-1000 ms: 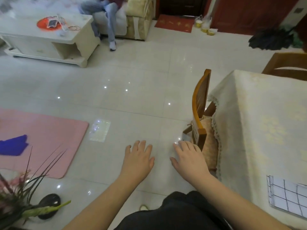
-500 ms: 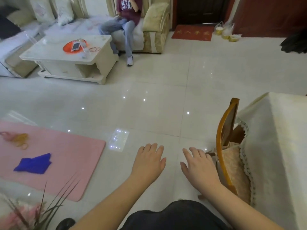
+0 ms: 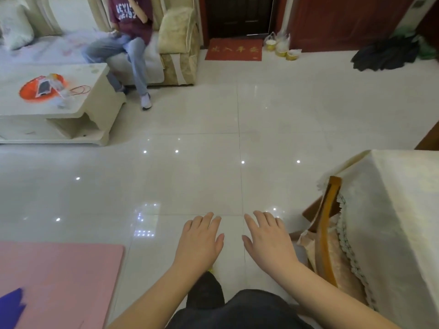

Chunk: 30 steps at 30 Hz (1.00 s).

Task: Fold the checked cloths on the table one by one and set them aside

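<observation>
The left hand (image 3: 198, 239) and the right hand (image 3: 267, 238) hang side by side over the tiled floor (image 3: 213, 162), backs up, fingers straight and loosely spread, holding nothing; the two stay apart with a narrow gap between the thumbs; the bench (image 3: 401, 210), draped in a cream cloth, shows only its near-left corner at the right edge of the view, with a wooden chair (image 3: 326, 233) tucked against its side; no checked cloth appears on that corner, so where the cloths lie cannot be told; a pink mat (image 3: 59, 281) lies on the floor at lower left.
</observation>
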Motion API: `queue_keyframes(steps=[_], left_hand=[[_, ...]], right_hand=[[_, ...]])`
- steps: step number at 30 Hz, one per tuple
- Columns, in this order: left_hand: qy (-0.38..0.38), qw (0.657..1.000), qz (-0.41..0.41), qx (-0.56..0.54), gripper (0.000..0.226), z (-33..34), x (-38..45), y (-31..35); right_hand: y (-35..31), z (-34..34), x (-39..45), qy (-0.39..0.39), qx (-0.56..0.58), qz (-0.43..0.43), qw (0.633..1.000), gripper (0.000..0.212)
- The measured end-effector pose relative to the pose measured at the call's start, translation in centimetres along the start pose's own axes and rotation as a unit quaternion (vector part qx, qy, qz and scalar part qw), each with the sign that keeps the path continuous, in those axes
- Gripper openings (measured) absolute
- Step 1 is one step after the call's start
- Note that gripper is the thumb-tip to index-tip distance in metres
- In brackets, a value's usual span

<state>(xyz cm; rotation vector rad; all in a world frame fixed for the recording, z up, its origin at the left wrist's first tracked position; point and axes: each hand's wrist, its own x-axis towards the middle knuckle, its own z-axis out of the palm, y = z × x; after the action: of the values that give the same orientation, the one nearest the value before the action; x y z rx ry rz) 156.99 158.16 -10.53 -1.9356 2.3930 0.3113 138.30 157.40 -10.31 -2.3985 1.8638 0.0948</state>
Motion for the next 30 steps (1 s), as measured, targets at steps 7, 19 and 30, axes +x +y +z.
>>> queue_keyframes(steps=[7, 19, 30], left_hand=[[0.004, 0.998, 0.053, -0.021, 0.047, -3.3, 9.7, -7.1], [-0.053, 0.982, 0.179, 0.022, 0.056, -5.1, 27.8, -6.6], [-0.026, 0.963, 0.260, 0.063, 0.048, -6.9, 47.4, 2.6]], right_hand=[[-2.1, -1.6, 10.4, 0.035, 0.011, 0.063, 0.997, 0.054], [4.4, -3.2, 21.7, 0.079, 0.018, 0.181, 0.980, 0.056], [18.5, -3.2, 32.0, 0.077, 0.052, 0.247, 0.965, 0.058]])
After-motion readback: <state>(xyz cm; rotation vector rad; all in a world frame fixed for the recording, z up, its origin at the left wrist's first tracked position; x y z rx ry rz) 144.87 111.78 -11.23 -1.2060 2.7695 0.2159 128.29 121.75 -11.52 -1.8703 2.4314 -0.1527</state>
